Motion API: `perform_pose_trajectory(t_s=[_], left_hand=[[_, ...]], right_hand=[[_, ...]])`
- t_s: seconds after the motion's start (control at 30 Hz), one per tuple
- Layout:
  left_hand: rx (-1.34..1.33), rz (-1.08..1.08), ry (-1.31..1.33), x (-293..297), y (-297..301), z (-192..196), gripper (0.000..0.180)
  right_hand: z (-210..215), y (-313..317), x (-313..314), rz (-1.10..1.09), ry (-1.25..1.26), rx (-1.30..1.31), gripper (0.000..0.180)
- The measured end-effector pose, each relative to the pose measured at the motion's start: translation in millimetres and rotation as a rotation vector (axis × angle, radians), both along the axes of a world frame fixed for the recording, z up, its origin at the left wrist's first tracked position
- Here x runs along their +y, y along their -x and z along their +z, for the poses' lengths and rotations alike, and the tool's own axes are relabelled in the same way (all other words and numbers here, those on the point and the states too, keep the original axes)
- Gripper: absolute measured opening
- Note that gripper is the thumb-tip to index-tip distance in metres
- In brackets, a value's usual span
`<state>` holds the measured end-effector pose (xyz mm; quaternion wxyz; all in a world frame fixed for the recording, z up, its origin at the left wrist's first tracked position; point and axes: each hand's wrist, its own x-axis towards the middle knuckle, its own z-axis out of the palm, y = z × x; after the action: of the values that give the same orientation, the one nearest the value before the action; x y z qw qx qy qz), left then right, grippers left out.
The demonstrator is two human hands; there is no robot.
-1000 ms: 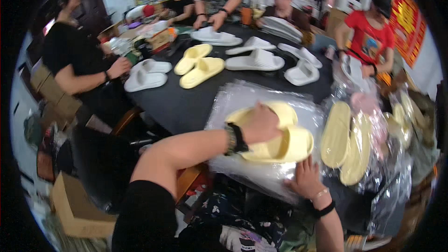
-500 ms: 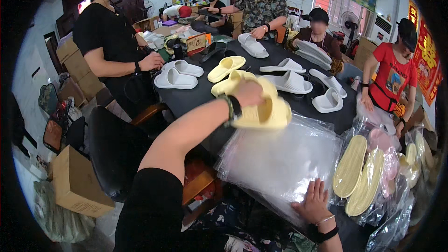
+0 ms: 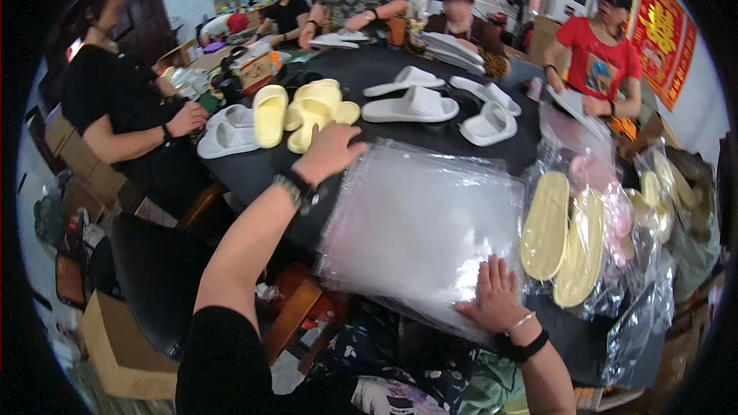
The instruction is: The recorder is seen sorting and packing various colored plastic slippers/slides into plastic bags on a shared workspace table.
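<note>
The left hand [image 3: 329, 152], fingers spread and empty, was just beside the yellow slippers [image 3: 317, 107] on the counter [image 3: 377, 65]; the right [image 3: 496, 301] lay open on slippery-looking bags [image 3: 423, 215]. The slippers seemed light, soft, best gripped mid-length.

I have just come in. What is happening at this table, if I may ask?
The person's left hand is open beside a heap of yellow slippers; whether it touches them is unclear. The right hand lies flat on a stack of clear plastic bags. White slippers lie on both sides of the heap.
</note>
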<state>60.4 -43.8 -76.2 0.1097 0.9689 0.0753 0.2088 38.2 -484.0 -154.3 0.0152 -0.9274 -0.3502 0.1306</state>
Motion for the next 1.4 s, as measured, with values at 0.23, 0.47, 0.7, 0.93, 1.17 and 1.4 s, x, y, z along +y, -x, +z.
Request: perform_pose_trajectory(t_s=[0.23,0.47,0.7,0.93,1.17,1.4], left_hand=[[0.153,-0.548,-0.080,-168.6,68.7,-22.1,0.066],[0.275,-0.696,-0.127,-188.3,57.2,-75.4,0.069],[0.355,-0.687,-0.079,-189.1,59.6,-69.7,0.072],[0.367,-0.694,-0.075,-190.4,51.0,-73.9,0.073],[0.316,-0.692,-0.068,-180.8,54.4,-73.7,0.072],[0.359,-0.666,-0.005,-179.3,60.2,-62.6,0.068]], right_hand=[[6.7,-10.3,4.6,0.001,-0.038,0.019,0.104],[65.2,-13.4,-58.6,0.071,-0.194,-0.224,0.091],[132.3,23.7,-185.1,-0.771,0.115,-0.557,0.126],[94.3,28.8,-278.8,-1.177,0.059,-0.369,0.096],[171.6,19.6,-314.1,-0.944,-0.259,-0.854,0.052],[253.2,29.0,-243.3,-0.581,-0.493,-1.208,0.049]])
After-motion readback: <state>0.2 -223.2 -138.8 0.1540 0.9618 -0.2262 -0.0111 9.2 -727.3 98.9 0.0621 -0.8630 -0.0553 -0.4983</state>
